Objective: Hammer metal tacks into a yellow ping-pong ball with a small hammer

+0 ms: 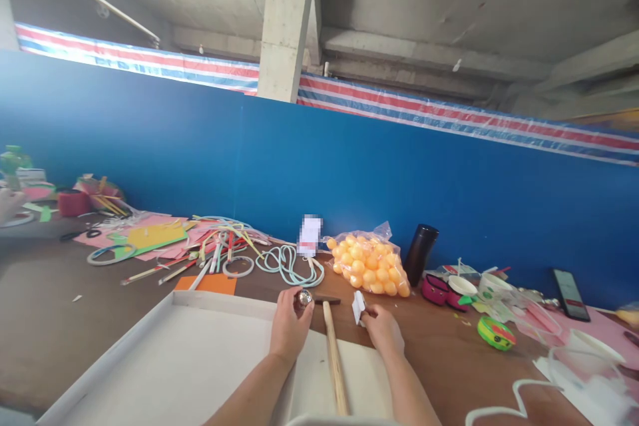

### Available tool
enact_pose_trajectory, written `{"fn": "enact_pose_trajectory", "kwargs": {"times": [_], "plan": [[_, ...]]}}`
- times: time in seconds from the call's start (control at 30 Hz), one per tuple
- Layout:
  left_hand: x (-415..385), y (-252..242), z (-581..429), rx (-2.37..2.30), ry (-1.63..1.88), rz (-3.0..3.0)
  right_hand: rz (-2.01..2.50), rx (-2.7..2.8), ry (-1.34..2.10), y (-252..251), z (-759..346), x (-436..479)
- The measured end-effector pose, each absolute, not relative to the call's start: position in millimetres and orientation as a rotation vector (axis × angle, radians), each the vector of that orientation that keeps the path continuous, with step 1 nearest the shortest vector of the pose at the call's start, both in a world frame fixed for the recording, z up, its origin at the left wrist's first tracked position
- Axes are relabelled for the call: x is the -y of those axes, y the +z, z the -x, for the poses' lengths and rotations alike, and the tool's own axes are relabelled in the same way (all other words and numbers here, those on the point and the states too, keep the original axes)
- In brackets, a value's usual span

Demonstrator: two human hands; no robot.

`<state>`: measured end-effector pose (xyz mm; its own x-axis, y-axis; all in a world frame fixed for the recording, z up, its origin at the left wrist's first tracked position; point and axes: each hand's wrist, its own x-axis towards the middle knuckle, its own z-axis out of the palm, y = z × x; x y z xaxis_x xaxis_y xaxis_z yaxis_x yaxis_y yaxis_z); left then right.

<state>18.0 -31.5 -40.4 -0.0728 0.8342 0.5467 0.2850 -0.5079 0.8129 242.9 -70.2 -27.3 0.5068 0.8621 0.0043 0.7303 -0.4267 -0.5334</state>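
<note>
A shiny silver ball (305,298) sits between the thumb and fingers of my left hand (288,327), above the far right corner of the white tray (214,353). My right hand (384,331) pinches a small folded piece of white paper (358,308) over the brown tabletop. Between both hands lies a hammer (335,363), its pale wooden handle pointing toward me and its dark head at the far end. The handle rests on a cream-coloured sheet (367,363). My left fingertips are close to the hammer's head; whether they touch it I cannot tell.
A clear bag of orange balls (369,263) and a black bottle (421,254) stand by the blue partition (349,166). Coiled cord (287,266), coloured paper (154,237) and sticks lie left. A tape measure (496,333), plastic containers and a phone (570,294) are right. Another person's hand (10,205) shows far left.
</note>
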Motion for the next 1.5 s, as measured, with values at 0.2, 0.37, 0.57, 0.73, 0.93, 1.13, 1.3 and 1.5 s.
{"fn": "enact_pose_trajectory", "kwargs": {"times": [0.2,0.37,0.57,0.73,0.93,1.13,1.3,1.5], "plan": [[35.6,-39.8,-18.4,-1.192,1.608,-1.741,2.276,1.323,0.344,-31.5,-243.6,71.9],[36.0,-39.0,-18.5,-1.188,1.613,-1.728,2.262,1.363,0.330,-31.4,-246.0,67.7],[33.7,-38.3,-18.5,-1.200,1.601,-1.709,2.291,1.363,0.354,-33.9,-251.5,61.1],[32.5,-38.4,-18.9,-1.202,1.592,-1.685,2.286,1.361,0.363,-34.6,-251.6,59.0],[31.4,-38.9,-20.0,-1.199,1.591,-1.681,2.323,1.401,0.404,-26.6,-251.4,60.9],[32.0,-39.6,-20.8,-1.206,1.585,-1.689,2.376,1.428,0.404,-20.7,-250.0,61.0],[31.3,-40.0,-20.9,-1.212,1.586,-1.692,2.407,1.367,0.351,-24.0,-244.6,57.3],[30.8,-41.1,-20.4,-1.212,1.600,-1.697,2.305,1.290,0.345,-22.9,-243.9,57.9]]}}
